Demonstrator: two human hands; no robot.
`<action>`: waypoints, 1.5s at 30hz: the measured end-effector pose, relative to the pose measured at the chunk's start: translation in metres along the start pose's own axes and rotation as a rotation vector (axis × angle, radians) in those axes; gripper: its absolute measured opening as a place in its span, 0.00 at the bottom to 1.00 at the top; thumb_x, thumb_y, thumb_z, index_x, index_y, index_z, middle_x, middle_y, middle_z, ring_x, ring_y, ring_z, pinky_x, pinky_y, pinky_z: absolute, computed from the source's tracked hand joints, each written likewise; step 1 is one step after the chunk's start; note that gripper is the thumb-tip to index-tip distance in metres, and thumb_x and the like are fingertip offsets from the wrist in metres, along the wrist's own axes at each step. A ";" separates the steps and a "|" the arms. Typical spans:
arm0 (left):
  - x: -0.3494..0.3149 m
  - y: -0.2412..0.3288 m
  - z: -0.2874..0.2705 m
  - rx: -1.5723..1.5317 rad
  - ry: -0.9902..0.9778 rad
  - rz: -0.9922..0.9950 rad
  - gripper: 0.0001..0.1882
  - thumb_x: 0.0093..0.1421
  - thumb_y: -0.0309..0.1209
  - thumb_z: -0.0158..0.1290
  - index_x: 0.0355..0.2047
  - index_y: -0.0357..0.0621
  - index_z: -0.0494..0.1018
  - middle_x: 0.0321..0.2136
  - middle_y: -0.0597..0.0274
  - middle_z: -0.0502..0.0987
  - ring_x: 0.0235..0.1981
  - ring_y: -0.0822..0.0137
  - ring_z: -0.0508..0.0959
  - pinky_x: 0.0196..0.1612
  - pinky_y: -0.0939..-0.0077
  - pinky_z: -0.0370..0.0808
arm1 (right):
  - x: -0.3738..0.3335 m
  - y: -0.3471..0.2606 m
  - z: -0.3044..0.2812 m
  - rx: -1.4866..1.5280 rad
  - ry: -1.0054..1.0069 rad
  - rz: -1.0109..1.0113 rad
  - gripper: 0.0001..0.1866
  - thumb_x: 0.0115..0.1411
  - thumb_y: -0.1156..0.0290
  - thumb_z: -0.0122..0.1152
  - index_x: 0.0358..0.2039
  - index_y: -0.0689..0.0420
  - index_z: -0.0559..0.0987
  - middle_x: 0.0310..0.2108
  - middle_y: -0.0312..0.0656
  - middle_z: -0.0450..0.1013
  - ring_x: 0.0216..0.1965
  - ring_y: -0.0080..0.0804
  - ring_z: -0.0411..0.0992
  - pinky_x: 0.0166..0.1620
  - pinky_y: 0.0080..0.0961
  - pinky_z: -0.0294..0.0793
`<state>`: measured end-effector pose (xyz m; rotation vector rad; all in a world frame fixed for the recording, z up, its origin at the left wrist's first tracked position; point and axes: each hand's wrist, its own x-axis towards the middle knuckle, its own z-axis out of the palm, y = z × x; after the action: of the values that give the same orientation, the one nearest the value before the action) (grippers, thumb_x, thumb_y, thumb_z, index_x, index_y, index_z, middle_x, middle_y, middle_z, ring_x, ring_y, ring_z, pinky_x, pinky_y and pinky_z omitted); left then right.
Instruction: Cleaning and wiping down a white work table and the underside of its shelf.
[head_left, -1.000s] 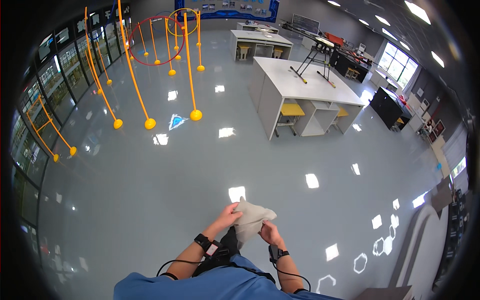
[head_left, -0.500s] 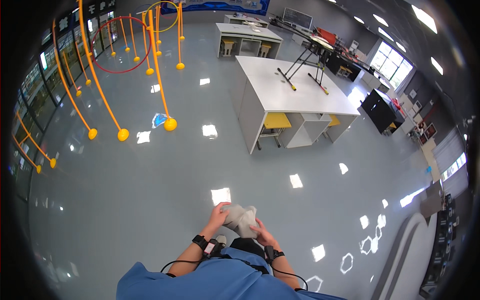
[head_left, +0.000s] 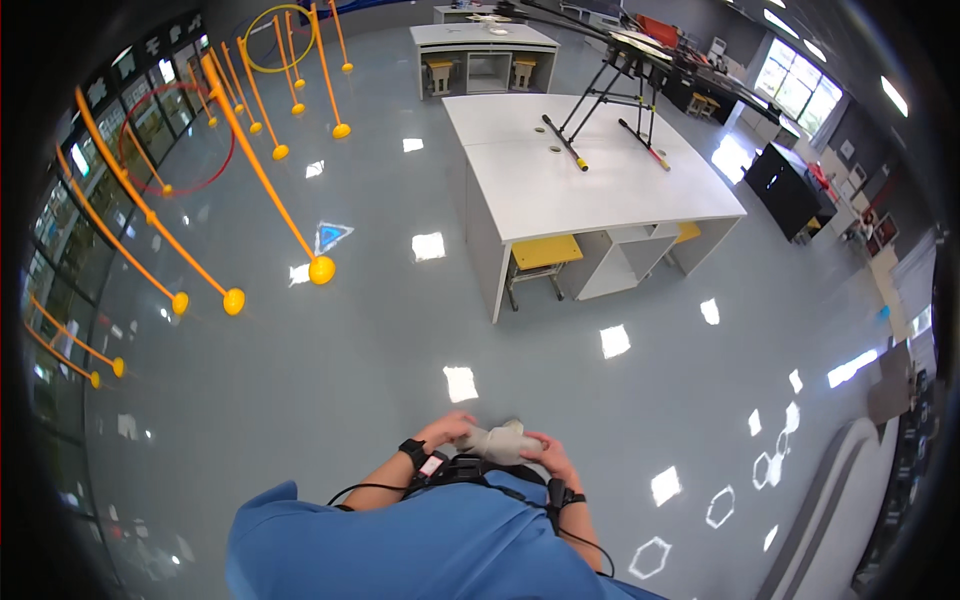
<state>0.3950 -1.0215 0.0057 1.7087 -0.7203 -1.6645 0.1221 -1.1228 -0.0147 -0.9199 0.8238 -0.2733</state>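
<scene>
A crumpled, pale grey-beige cloth (head_left: 502,442) is bunched between my two hands, low in front of my body. My left hand (head_left: 450,428) grips its left end with curled fingers. At the other end, my right hand (head_left: 547,453) closes on the cloth with fingers over its upper edge. Both wrists wear black bands with small devices and cables. Part of the cloth's lower side is hidden by the dark gear at my waist.
Ahead stands a white table (head_left: 590,205) carrying a large drone (head_left: 630,65), with a yellow stool (head_left: 545,252) beneath. Orange poles (head_left: 265,185) on yellow bases and a red hoop (head_left: 232,160) stand left. A grey curved bench (head_left: 825,500) lies right.
Both hands have drawn the cloth closer to my body, and it looks longer and flatter between them. The whole view has shifted, with the table now appearing larger.
</scene>
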 end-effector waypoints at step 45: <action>0.365 0.271 -0.136 0.339 0.739 0.481 0.14 0.51 0.31 0.55 0.38 0.40 0.77 0.34 0.53 0.80 0.37 0.56 0.80 0.44 0.67 0.75 | 0.437 -0.415 -0.156 -1.699 -0.134 -0.280 0.29 0.48 0.65 0.61 0.54 0.42 0.74 0.62 0.47 0.59 0.65 0.48 0.52 0.59 0.57 0.52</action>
<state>0.5615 -1.4654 -0.0249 1.9844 -0.9620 -0.5352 0.3528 -1.6985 0.0384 -2.6068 0.6813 0.3639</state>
